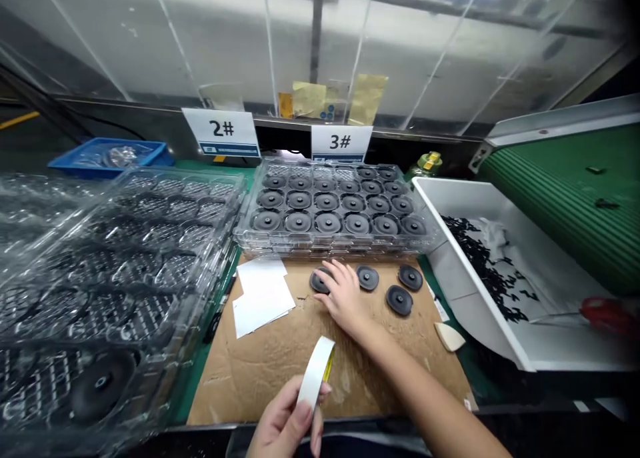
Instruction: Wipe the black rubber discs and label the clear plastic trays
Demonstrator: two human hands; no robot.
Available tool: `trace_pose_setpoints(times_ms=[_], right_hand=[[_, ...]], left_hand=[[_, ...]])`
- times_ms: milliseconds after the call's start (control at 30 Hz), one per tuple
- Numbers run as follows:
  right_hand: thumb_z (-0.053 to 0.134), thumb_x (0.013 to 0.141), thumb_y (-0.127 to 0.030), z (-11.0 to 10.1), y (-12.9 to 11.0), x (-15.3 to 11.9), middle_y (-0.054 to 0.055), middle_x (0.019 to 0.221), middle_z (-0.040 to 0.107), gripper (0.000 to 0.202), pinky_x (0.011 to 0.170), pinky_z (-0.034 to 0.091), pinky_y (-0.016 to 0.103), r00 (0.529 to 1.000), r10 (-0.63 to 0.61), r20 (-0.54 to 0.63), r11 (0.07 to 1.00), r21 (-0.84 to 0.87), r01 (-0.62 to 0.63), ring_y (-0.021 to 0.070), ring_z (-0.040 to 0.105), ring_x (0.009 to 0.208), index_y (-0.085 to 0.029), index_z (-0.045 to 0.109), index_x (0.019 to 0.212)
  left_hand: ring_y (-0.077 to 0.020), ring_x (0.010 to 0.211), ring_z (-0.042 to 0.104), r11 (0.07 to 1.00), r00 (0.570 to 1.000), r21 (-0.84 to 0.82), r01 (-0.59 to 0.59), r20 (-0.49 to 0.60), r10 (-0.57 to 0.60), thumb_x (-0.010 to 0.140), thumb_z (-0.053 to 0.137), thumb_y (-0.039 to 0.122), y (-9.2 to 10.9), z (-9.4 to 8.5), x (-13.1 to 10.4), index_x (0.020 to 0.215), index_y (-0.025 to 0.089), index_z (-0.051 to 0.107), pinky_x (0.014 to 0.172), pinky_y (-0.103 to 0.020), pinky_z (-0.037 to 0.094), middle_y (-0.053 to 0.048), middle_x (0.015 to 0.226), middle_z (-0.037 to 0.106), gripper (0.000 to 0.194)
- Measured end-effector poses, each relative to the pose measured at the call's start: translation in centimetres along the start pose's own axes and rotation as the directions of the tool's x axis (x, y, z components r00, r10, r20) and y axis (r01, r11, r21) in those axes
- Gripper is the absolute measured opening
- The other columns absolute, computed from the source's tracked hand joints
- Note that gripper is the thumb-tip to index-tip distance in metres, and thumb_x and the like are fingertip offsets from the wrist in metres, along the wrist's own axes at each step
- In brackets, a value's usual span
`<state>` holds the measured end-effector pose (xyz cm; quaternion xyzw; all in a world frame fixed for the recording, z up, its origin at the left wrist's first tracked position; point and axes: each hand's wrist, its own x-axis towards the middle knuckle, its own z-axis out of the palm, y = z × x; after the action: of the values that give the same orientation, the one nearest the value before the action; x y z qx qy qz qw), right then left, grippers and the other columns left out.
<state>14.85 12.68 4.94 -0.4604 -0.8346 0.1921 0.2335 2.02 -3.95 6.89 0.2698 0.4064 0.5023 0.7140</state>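
My left hand [295, 415] is closed on a roll of white tape [316, 371], held upright over the front edge of a brown cardboard sheet [250, 378]. My right hand [343, 295] reaches over the cardboard, fingers spread, its fingertips at a round black disc [319, 281] that they partly cover. Whether they grip it cannot be made out. Other black discs lie to the right: one [367, 278] beside my fingers, one [399, 300] nearer me and one [410, 277] farther right. White paper sheets [263, 298] lie left of my right hand.
Behind the cardboard stand stacked clear trays [327, 241] with black discs. More clear trays [165, 245] fill the left side, near a blue bin [160, 155]. At right, a white bin [475, 291] holds small black parts. A cream-coloured piece [450, 337] lies beside it.
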Motion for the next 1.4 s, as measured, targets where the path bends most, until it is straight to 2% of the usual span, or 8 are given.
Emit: trace_pose_setpoints(times_ms=[200,467,600,767,867,967,1133,1400], right_hand=[[0.039,0.09,-0.034,-5.3,-5.1,-7.0,0.004,0.128,0.047,0.035,0.1,0.035,0.036,0.984,0.071,0.163,0.823,0.548,-0.15,0.0184,0.041,0.12,-0.029,0.044,0.125],[0.051,0.085,-0.028,-6.2,-7.6,-8.5,0.009,0.121,0.052,0.039,0.092,0.043,0.035,0.997,-0.058,-0.052,0.905,0.418,0.074,0.0211,0.047,0.111,-0.022,0.048,0.123],[0.057,0.081,-0.019,-6.5,-7.9,-9.0,0.007,0.097,0.062,0.025,0.084,0.044,0.039,0.945,-0.154,-0.288,0.948,0.227,0.224,0.0213,0.053,0.095,-0.021,0.062,0.105],[0.057,0.079,-0.013,-7.2,-8.2,-9.3,0.002,0.073,0.063,0.016,0.082,0.04,0.04,0.85,-0.187,-0.492,0.951,0.127,0.282,0.0177,0.055,0.075,-0.025,0.067,0.084],[0.058,0.078,-0.013,-7.7,-7.8,-9.3,0.002,0.078,0.063,0.015,0.083,0.039,0.039,0.91,-0.113,-0.398,0.947,0.235,0.22,0.0178,0.055,0.077,-0.025,0.066,0.082],[0.057,0.079,-0.013,-7.7,-7.2,-9.2,0.002,0.079,0.061,0.012,0.076,0.043,0.033,0.969,0.122,-0.213,0.868,0.496,-0.001,0.017,0.055,0.08,-0.024,0.063,0.081],[0.062,0.077,-0.024,-7.4,-6.2,-9.3,0.0,0.075,0.058,0.004,0.066,0.047,0.024,0.901,0.431,0.042,0.595,0.738,-0.32,0.0134,0.055,0.073,-0.022,0.059,0.079],[0.067,0.073,-0.023,-7.6,-5.2,-9.1,-0.003,0.069,0.055,0.052,0.062,0.048,0.024,0.905,0.383,0.186,0.487,0.792,-0.369,0.012,0.054,0.063,-0.025,0.045,0.119]], left_hand=[[-0.0159,0.063,0.051,0.845,0.94,0.419,-0.334,0.081,0.331,0.084,0.045,0.04,0.8,0.5,0.1,0.094,0.02,0.061,0.074,-0.031,0.039,-0.001,0.057,0.056,0.028],[-0.0165,0.062,0.053,0.425,0.754,0.702,-0.572,0.247,0.608,0.087,0.038,0.029,-0.2,0.0,0.7,0.08,0.025,0.062,0.092,-0.044,0.036,0.0,0.06,0.058,0.025],[-0.0165,0.059,0.053,0.452,0.794,0.717,-0.53,0.232,0.563,0.086,0.041,0.029,-0.5,0.0,0.5,0.076,0.025,0.064,0.091,-0.045,0.038,0.0,0.058,0.058,0.025],[-0.0191,0.069,0.054,0.667,0.907,0.637,-0.387,0.13,0.401,0.084,0.043,0.038,-0.4,1.1,0.1,0.074,0.021,0.061,0.079,-0.036,0.043,-0.004,0.065,0.057,0.027],[-0.0153,0.061,0.051,0.825,0.99,0.551,-0.131,0.026,0.14,0.087,0.04,0.036,0.3,1.4,0.4,0.086,0.018,0.058,0.059,-0.026,0.042,-0.002,0.061,0.053,0.026],[-0.0113,0.05,0.044,0.837,1.0,0.547,0.005,0.016,-0.017,0.088,0.037,0.036,1.1,1.2,0.6,0.099,0.015,0.054,0.049,-0.022,0.036,0.002,0.055,0.046,0.029],[-0.0145,0.062,0.046,0.664,0.978,0.718,-0.21,0.145,0.152,0.088,0.035,0.029,2.1,1.0,0.4,0.083,0.017,0.055,0.056,-0.024,0.036,-0.002,0.063,0.049,0.024],[-0.0149,0.064,0.046,0.533,0.956,0.797,-0.284,0.193,0.22,0.087,0.038,0.025,2.5,1.5,0.5,0.067,0.018,0.05,0.063,-0.027,0.034,-0.001,0.062,0.052,0.025]])
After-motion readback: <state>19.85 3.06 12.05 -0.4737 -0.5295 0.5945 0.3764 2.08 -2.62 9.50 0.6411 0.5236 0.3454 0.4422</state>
